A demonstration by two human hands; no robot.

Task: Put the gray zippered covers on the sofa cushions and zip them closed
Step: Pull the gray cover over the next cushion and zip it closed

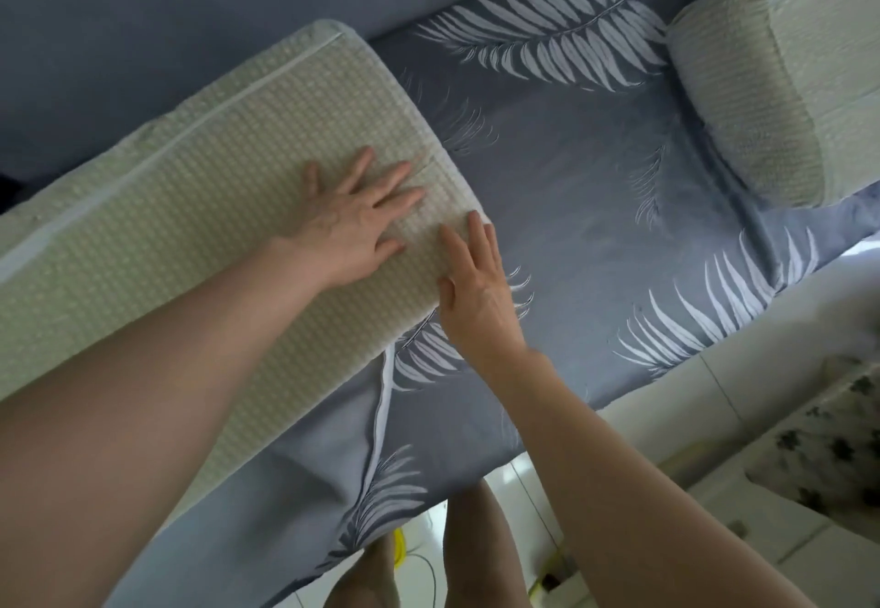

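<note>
I see the gray leaf-print cover point(595, 188) spread flat on the sofa point(190, 12), with open room between the long cushion point(190, 207) and the second cushion point(771, 83). My left hand point(352, 222) lies flat with spread fingers near the long cushion's end edge. My right hand point(476, 293), fingers straight, touches its corner.

We count two cushions (long cushion point(190, 236), short cushion point(771, 98)), one gray leaf-print cover point(595, 188), and two hands (left hand point(355, 222), right hand point(476, 293)).

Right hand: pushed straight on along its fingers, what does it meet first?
Likely the bare cushion: the right hand points at its end corner, fingertips at or almost at the edge. Depth is unclear; if it slips past, the leaf-print gray cover lies beyond.
</note>
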